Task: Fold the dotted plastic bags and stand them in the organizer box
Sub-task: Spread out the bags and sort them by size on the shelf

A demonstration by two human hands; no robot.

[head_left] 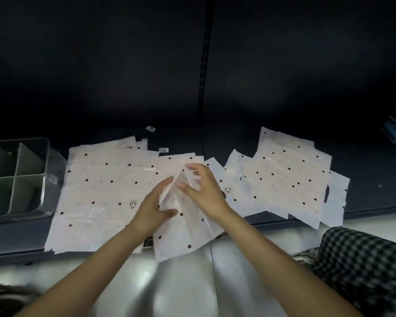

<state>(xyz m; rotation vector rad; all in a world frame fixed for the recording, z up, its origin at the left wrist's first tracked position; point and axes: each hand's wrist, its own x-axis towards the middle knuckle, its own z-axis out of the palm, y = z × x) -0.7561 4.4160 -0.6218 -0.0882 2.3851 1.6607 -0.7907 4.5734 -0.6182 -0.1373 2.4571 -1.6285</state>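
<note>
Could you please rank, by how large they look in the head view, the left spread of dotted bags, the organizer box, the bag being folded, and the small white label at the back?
1. Left spread of dotted bags
2. Bag being folded and organizer box: too close to rank; the box is cut off by the frame edge
3. Small white label

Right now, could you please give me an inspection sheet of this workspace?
Surface: dark shelf, largely covered with bags; pale floor below its front edge.
Job's things: organizer box at far left, its visible compartments empty; dotted bags in a left pile and a right pile; held bag hangs past the shelf edge.
Clutter: small white label near the back.
Hands: left hand and right hand both grip the held bag's upper part.
Cables: nothing seen.
Surroundings: checked cloth lower right; dark back panel.
</note>
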